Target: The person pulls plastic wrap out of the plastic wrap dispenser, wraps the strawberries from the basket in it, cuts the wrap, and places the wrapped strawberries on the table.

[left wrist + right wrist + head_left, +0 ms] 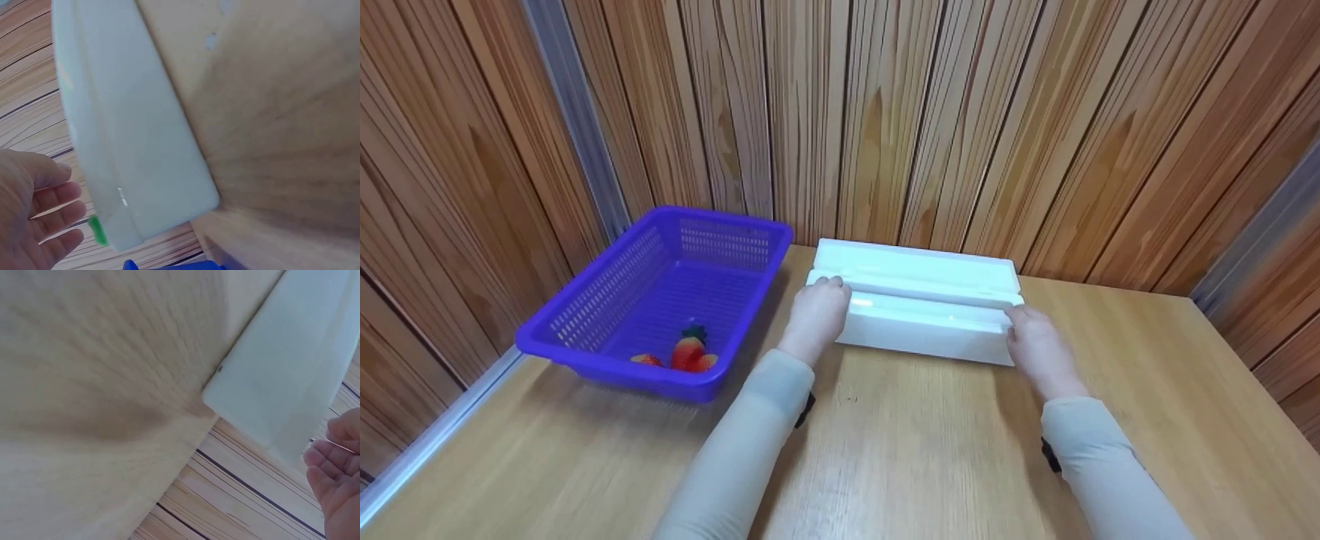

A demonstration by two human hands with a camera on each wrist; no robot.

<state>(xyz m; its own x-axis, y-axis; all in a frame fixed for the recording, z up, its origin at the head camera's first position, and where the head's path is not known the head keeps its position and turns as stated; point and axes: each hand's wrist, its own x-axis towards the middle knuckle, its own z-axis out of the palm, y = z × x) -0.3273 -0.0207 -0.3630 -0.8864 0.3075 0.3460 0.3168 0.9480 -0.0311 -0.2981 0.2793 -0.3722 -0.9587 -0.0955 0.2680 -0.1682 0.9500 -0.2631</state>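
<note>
A long white lidded box point(922, 334) stands on the table, its raised lid point(915, 262) tilted back toward the wall. My left hand point(821, 311) is over the box's left end; in the left wrist view its loosely bent fingers are spread beside the box edge, with a gap between. A small green piece point(97, 230) shows at that edge. My right hand point(1037, 349) is at the right end, thumb and fingertips right at the box's corner in the right wrist view. Nothing shows between the fingers of either hand.
To the left, a purple plastic basket point(750, 319) holds several red strawberries point(688, 352), one with a green top. The wooden table point(930, 450) is bounded by wood-patterned walls point(915, 127) behind and at both sides.
</note>
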